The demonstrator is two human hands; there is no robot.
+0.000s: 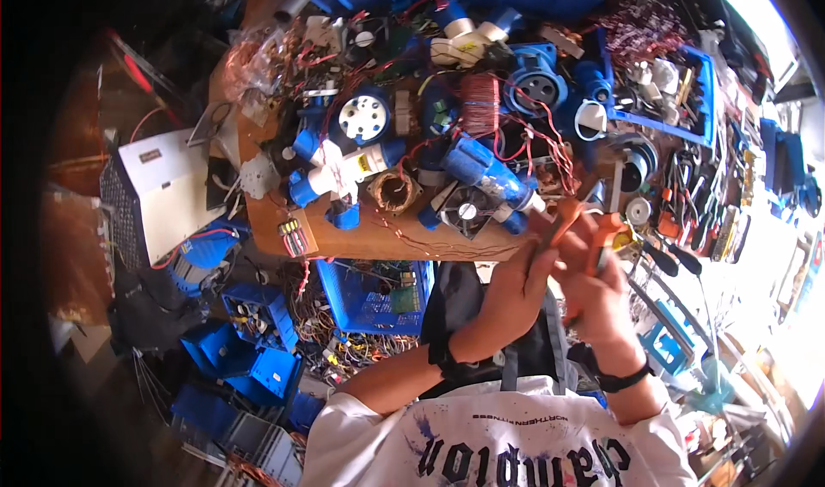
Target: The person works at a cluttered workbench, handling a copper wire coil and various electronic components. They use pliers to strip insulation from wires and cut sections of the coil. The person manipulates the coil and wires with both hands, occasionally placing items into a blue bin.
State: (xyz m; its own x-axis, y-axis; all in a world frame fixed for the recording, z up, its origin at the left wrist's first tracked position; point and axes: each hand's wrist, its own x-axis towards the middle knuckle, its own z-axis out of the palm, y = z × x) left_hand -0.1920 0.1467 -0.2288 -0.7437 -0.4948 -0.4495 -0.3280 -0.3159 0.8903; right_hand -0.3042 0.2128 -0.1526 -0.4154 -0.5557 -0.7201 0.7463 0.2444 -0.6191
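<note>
The person brings both hands together before the wooden workbench (361,246); the step seems to be handling the orange-handled tool (607,232) there. The right hand (599,308) is closed around it; the left hand (509,291) is curled, its grip one cannot tell. Next move calls for steady fingers. Blur and overlapping fingers hide the tool's tip.

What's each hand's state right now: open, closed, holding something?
Left hand: closed, holding an orange-handled tool, exact kind unclear.
Right hand: closed around an orange grip; same tool or another, cannot be told.
</note>
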